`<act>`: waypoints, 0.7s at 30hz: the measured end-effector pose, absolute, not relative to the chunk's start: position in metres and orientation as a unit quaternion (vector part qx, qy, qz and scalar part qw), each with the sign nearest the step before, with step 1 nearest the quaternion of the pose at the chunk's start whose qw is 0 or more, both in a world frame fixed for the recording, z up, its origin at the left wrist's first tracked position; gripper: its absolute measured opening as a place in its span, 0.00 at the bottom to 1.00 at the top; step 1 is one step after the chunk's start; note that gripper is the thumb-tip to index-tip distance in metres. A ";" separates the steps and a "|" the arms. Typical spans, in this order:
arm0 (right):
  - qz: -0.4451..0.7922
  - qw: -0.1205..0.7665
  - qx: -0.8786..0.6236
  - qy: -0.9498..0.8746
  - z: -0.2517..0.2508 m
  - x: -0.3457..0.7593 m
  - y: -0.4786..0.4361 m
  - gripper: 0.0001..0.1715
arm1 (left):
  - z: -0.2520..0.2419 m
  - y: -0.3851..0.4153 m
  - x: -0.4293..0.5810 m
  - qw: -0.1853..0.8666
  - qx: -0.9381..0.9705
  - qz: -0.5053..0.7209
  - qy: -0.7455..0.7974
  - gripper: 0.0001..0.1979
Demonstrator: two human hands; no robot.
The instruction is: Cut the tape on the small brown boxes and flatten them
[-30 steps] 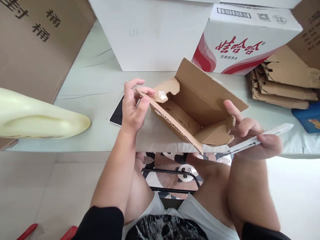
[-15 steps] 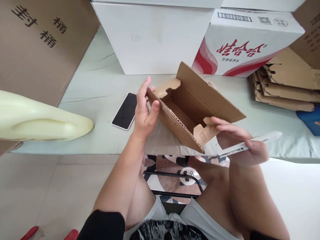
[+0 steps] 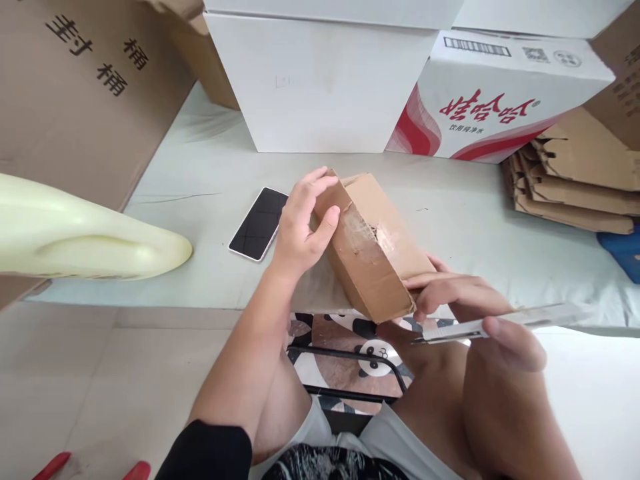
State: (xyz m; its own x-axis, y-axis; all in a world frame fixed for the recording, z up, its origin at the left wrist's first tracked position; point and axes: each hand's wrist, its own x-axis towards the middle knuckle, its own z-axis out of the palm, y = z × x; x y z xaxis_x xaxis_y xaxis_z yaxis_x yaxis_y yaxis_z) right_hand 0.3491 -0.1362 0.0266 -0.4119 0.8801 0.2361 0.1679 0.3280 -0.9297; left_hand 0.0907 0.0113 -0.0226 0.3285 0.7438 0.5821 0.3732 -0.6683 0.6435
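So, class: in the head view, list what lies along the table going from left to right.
Cream plastic object → phone → left hand → small cardboard box → right hand holding utility knife → stack of flattened cardboard.

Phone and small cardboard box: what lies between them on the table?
In the head view, the left hand lies between the phone and the cardboard box, gripping the box's left end.

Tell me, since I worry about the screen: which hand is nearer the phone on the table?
Left. The left hand grips the cardboard box just beside the phone; the right hand, holding a utility knife, is beyond the box.
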 end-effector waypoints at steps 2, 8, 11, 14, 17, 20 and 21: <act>0.454 0.392 -0.368 -0.710 0.027 0.349 -0.135 0.27 | -0.025 0.009 0.095 0.173 0.806 0.450 0.343 0.22; 0.457 0.464 -0.333 -0.682 0.019 0.348 -0.134 0.24 | -0.035 0.011 0.097 0.147 0.816 0.448 0.334 0.20; 0.455 0.540 -0.312 -0.636 0.010 0.356 -0.135 0.26 | -0.037 0.014 0.091 0.149 0.818 0.449 0.327 0.21; 0.475 0.538 -0.370 -0.590 -0.001 0.369 -0.137 0.28 | -0.039 0.015 0.085 0.144 0.813 0.459 0.327 0.22; 0.538 0.503 -0.390 -0.553 -0.012 0.380 -0.136 0.32 | -0.043 0.016 0.081 0.139 0.802 0.470 0.340 0.24; 0.576 0.516 -0.370 -0.515 -0.021 0.384 -0.133 0.32 | -0.047 0.019 0.078 0.147 0.793 0.483 0.341 0.25; 0.583 0.512 -0.376 -0.506 -0.023 0.384 -0.131 0.32 | -0.047 0.020 0.076 0.153 0.788 0.491 0.339 0.25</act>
State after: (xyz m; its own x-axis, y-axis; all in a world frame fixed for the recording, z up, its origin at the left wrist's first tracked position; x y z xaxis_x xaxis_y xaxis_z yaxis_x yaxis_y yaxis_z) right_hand 0.3841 -0.1312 -0.0232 -0.1933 0.9779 0.0799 -0.2167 0.0368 -0.9755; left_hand 0.0762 0.0202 -0.0473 0.2875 0.6845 0.6699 0.3850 -0.7230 0.5736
